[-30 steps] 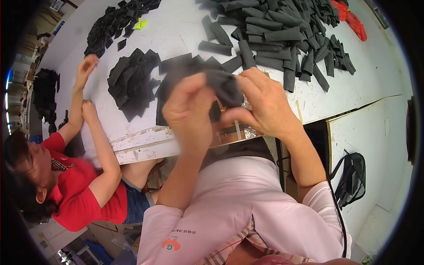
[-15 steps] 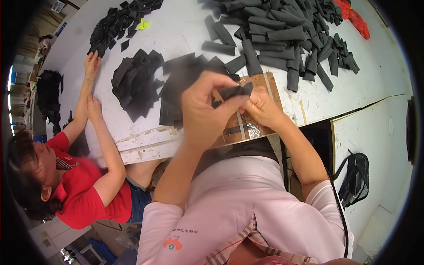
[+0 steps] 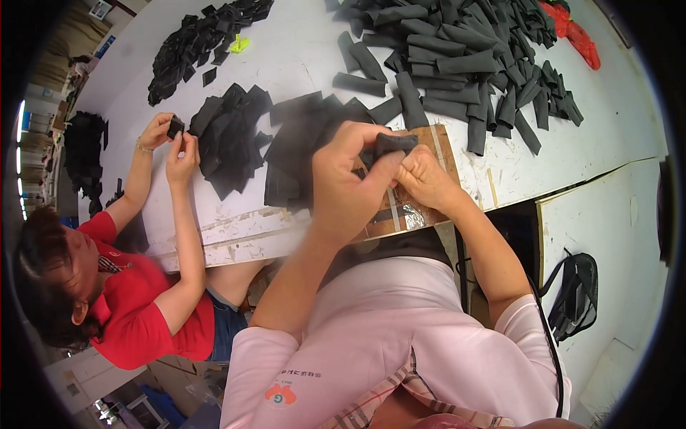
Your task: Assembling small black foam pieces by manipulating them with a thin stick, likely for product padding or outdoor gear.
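Observation:
Both my hands are raised over a brown board (image 3: pixel 444 149) at the table's front edge. A small piece of dark fabric (image 3: pixel 395 143), folded or curled over, is gripped between them. My left hand (image 3: pixel 350 179) pinches it with the thumb and bent fingers. Beside it, the closed fingers of my right hand (image 3: pixel 429 179) press against the fabric's lower right end. The part inside my fingers is hidden. Just beyond my left hand lies a stack of flat dark fabric pieces (image 3: pixel 296 136).
Rolled dark fabric pieces (image 3: pixel 457 64) are heaped at the far right, near a red plastic bag (image 3: pixel 575 36). More dark pieces (image 3: pixel 227 139) lie further left. A co-worker in red (image 3: pixel 153 307) sits at left, handling a small dark piece (image 3: pixel 176 127). A black mesh bag (image 3: pixel 575 297) hangs at right.
The fabric in my hands has turned and now shows a broader, rounded fold. My left hand has shifted slightly right. The co-worker's hands have drawn back from the far pile with a dark piece.

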A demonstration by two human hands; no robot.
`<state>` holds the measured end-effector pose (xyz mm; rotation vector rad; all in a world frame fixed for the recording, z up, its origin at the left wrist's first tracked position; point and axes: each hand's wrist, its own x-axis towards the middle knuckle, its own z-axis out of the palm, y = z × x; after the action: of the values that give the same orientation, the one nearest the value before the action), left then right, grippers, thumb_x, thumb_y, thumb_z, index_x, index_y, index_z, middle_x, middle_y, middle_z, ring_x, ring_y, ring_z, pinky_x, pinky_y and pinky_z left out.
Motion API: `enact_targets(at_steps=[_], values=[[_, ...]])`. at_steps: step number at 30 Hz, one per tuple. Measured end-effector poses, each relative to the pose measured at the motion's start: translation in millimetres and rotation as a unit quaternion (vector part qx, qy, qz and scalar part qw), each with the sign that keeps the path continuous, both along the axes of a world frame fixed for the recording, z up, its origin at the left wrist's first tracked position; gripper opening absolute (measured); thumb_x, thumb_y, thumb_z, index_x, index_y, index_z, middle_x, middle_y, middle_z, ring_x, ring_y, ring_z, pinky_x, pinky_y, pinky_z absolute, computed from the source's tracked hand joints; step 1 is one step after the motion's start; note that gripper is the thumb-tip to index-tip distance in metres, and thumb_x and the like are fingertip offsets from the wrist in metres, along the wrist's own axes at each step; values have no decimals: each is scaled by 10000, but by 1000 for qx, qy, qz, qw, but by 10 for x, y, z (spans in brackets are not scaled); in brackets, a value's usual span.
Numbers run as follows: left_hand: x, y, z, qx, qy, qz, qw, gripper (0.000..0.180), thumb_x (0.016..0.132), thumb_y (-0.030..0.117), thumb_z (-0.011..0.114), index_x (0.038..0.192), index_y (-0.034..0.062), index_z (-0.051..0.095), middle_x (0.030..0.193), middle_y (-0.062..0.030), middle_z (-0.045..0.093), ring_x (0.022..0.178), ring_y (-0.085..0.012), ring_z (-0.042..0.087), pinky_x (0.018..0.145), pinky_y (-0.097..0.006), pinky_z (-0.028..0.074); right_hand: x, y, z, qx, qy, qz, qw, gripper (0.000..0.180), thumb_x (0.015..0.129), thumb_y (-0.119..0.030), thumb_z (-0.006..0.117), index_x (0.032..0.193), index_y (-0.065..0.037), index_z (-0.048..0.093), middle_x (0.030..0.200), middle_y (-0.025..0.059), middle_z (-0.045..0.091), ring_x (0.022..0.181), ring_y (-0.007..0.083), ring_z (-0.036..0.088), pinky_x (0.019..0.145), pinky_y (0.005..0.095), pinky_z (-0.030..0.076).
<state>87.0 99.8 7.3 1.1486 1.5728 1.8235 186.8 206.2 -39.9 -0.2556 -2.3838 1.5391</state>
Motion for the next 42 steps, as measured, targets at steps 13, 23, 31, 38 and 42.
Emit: enact_targets(at_steps=[13,23,31,38,42], values=[[-52,-167,-95,224,-277,14,934,139,852,123,495,893,0,543,934,-105,557,879,-178,514,810,-304,408,-12,-74,145,215,87,-78,970,230,757,-202,581,645,-13,517,581,94,499,600,275,494,522,359,387],[-46,-179,-160,154,-199,10,968,129,850,73,490,881,-40,542,880,-115,578,778,-127,526,744,-240,414,-13,-131,142,243,95,-77,962,279,763,-211,579,588,-20,474,539,105,466,561,272,488,497,370,382],[-1016,65,-856,-118,105,347,924,189,760,98,543,908,-17,563,844,-148,596,770,-242,577,693,-327,444,-224,564,736,-288,226,-18,930,447,889,-379,376,720,-3,549,634,48,539,607,116,502,623,247,407],[-1519,365,-1314,-342,452,197,800,175,661,128,637,822,62,618,883,-149,557,876,-306,506,755,-388,420,162,142,117,-251,42,-278,926,420,885,-376,383,819,1,555,588,12,491,500,72,442,473,189,335],[-1633,336,-1359,-317,495,219,779,119,667,83,588,777,58,625,821,-146,573,819,-285,532,700,-388,419,300,-202,-98,-291,-44,-205,933,380,879,-351,416,770,-15,553,581,17,505,486,81,455,469,188,344]])
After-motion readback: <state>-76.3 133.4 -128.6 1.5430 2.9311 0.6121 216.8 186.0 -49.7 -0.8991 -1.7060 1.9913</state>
